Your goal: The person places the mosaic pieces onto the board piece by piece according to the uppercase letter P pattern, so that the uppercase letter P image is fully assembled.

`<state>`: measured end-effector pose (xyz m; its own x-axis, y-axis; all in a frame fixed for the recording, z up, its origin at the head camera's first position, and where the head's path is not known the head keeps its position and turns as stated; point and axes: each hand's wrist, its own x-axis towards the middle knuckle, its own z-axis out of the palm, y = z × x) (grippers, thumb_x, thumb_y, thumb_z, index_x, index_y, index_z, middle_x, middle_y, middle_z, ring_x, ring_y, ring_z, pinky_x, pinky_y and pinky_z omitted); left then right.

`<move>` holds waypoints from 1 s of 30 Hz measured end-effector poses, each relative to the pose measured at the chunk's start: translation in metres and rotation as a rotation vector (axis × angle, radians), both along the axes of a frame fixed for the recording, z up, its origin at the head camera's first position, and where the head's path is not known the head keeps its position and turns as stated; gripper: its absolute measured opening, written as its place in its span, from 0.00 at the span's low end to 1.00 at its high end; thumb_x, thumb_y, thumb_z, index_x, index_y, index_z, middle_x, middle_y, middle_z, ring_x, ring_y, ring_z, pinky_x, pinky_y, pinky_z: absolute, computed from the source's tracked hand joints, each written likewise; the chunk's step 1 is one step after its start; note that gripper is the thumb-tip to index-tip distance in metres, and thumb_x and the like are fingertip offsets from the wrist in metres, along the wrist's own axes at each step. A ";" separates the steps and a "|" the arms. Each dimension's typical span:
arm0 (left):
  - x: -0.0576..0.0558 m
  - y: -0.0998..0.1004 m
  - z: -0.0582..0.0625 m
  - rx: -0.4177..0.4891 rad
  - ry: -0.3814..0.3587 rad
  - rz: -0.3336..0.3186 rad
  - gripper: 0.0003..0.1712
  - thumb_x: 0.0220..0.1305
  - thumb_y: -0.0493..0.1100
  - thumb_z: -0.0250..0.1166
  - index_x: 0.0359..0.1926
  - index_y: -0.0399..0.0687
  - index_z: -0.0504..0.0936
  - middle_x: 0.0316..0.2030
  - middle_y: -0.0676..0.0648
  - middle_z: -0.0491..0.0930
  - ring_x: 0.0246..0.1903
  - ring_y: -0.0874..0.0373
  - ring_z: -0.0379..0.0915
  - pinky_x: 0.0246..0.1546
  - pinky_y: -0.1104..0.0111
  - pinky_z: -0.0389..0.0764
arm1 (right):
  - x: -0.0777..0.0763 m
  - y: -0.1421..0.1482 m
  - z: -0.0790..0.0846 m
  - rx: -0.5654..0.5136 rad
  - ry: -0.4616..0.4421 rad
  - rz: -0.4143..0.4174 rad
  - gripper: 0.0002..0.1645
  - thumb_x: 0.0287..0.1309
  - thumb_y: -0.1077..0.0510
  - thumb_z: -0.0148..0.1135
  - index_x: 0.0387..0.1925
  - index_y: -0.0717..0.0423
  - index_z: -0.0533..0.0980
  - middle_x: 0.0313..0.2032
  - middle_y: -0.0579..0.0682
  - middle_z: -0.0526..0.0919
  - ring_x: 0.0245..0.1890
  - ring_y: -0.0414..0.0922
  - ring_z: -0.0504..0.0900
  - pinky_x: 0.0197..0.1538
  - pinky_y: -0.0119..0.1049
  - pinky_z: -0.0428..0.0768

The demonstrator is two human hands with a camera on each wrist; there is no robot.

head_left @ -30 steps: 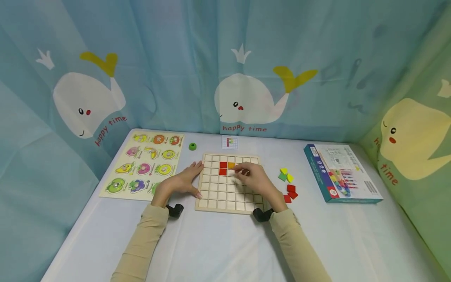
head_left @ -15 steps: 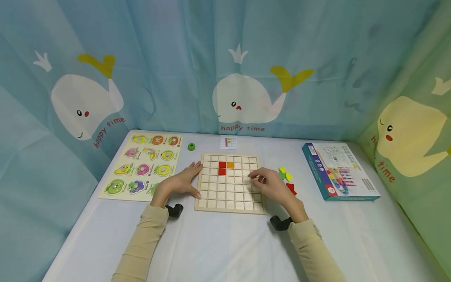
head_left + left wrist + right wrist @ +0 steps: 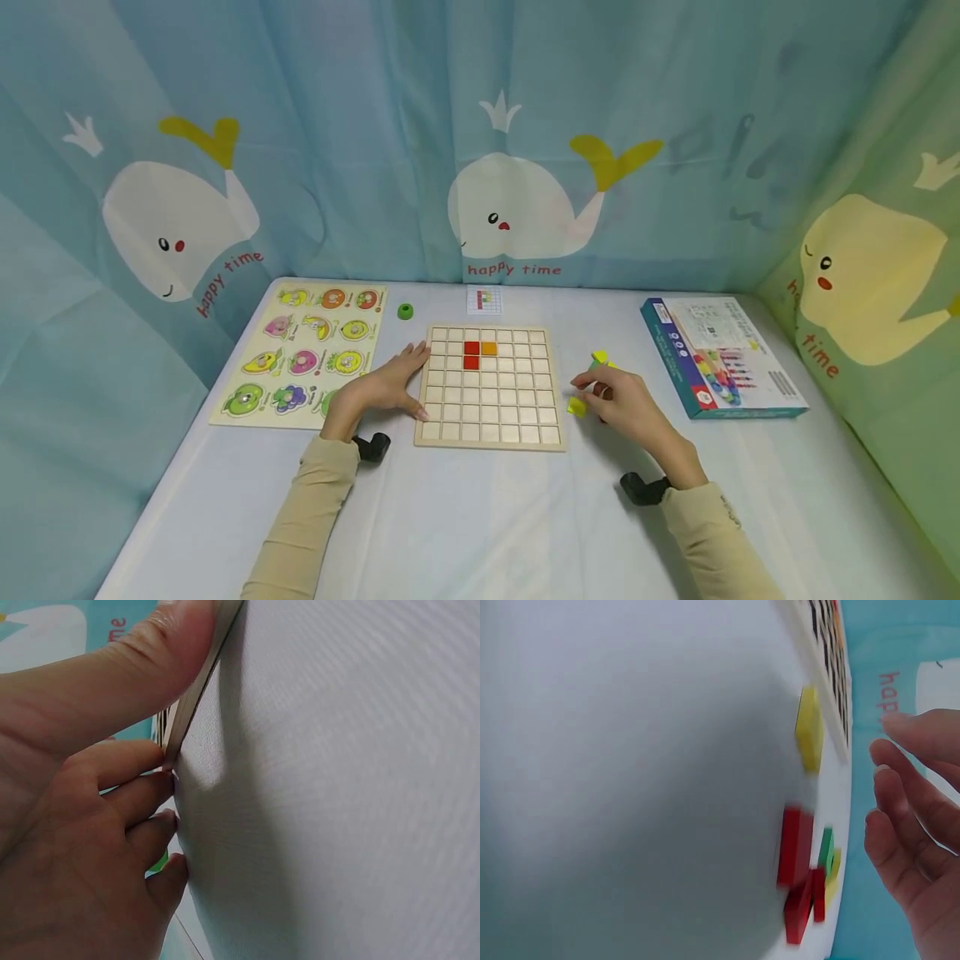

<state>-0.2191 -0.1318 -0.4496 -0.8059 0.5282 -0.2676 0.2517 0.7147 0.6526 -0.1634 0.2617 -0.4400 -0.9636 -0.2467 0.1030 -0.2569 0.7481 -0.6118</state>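
Observation:
A wooden grid board (image 3: 517, 396) lies in the middle of the table. Two red square tiles (image 3: 471, 362) and one orange tile (image 3: 488, 348) sit in its upper cells. My left hand (image 3: 384, 387) rests along the board's left edge, thumb and fingers spread. Right of the board, my right hand (image 3: 626, 407) hovers over loose tiles, its fingers slightly bent and holding nothing. In the right wrist view a yellow tile (image 3: 810, 731) lies beside the board. Past it are several red tiles (image 3: 796, 847) and a green tile (image 3: 826, 851); the hand hides the red ones from the head view.
A fruit puzzle board (image 3: 300, 342) lies at the left. Behind the grid board are a small green ring (image 3: 405, 311) and a pattern card (image 3: 483, 300). A flat printed box (image 3: 723, 358) is at the right. Whale-printed curtains (image 3: 360, 167) surround the table.
My right hand has moved from the orange tile on the board rightward to the loose tiles. The yellow tile beside the board has come into view. My left hand has stayed put.

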 end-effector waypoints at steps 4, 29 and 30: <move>-0.001 0.000 0.001 -0.001 0.002 0.000 0.68 0.50 0.41 0.82 0.80 0.31 0.46 0.82 0.34 0.37 0.81 0.36 0.28 0.81 0.46 0.38 | 0.002 0.013 0.001 0.042 -0.005 -0.022 0.10 0.61 0.65 0.70 0.45 0.59 0.86 0.36 0.52 0.86 0.29 0.44 0.75 0.31 0.29 0.78; 0.000 0.000 0.000 -0.008 -0.002 -0.006 0.67 0.52 0.41 0.81 0.81 0.33 0.46 0.82 0.36 0.37 0.81 0.38 0.27 0.82 0.47 0.38 | 0.010 0.042 -0.008 0.098 -0.118 0.029 0.11 0.59 0.63 0.73 0.43 0.58 0.83 0.34 0.48 0.81 0.34 0.44 0.75 0.35 0.26 0.76; 0.000 0.000 -0.001 -0.012 -0.002 -0.006 0.67 0.52 0.41 0.81 0.81 0.33 0.46 0.82 0.36 0.37 0.81 0.38 0.27 0.82 0.47 0.38 | 0.009 0.041 -0.008 0.087 -0.122 0.029 0.10 0.59 0.63 0.73 0.43 0.57 0.82 0.35 0.47 0.82 0.34 0.43 0.76 0.36 0.26 0.78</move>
<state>-0.2190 -0.1323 -0.4503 -0.8020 0.5302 -0.2750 0.2553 0.7205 0.6447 -0.1547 0.3028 -0.4481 -0.9601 -0.2773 -0.0373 -0.2068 0.7931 -0.5729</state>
